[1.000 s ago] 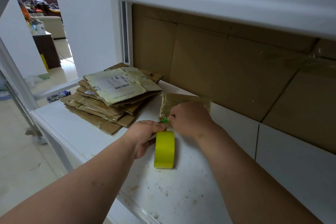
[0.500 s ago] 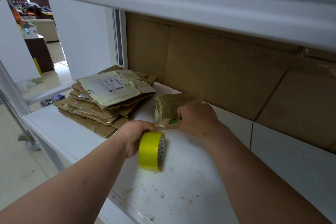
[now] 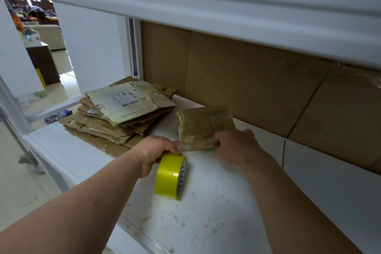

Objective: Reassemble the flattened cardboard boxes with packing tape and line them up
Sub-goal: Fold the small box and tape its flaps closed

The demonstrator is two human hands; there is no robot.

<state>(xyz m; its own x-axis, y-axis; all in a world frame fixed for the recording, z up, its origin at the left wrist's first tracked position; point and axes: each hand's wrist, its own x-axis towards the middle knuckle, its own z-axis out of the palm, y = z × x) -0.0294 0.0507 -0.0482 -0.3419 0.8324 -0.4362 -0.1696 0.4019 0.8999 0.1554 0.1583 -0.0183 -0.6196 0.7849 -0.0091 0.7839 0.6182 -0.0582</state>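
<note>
Left hand grips the top of the yellow tape roll, which stands on edge on the white counter. A clear strip of tape runs from the roll to the near edge of the small taped box. Right hand, fingers curled, pinches a small green item at that edge; what it is, cannot tell. Stack of flattened boxes lies just left of the box, apart from it. Cardboard sheets line the back wall.

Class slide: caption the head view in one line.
Left hand holds the yellow tape roll; right hand presses the small box.
</note>
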